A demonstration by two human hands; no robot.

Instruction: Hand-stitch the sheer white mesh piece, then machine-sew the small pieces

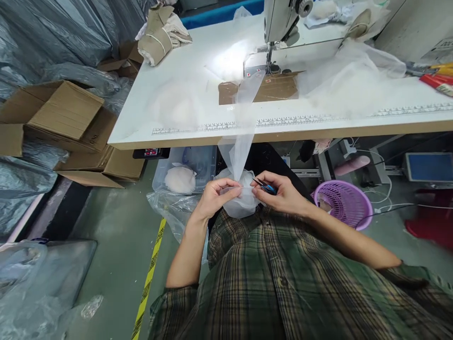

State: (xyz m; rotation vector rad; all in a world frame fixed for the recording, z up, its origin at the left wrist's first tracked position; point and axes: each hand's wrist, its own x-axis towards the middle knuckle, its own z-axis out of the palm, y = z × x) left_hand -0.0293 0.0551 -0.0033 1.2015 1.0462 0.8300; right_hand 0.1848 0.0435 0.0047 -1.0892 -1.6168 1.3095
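Note:
Sheer white fabric [244,146] runs from under the sewing machine's presser foot [271,61] over the table edge and gathers in my lap. My left hand [221,194] pinches a piece of this fabric between thumb and fingers. Close by on the right, my right hand [281,191] is closed around small thread snips [266,186] with blue handles and dark blades. Its fingertips also touch the fabric. Between the two hands lies the bunched part of the cloth; its lower folds rest against my plaid shirt.
The white table [141,108] has a printed ruler along its front edge. A rolled bundle [161,40] lies at the back left. Below stand a clear bin [163,165] and a purple basket [348,200]. Cardboard boxes [67,113] are on the left.

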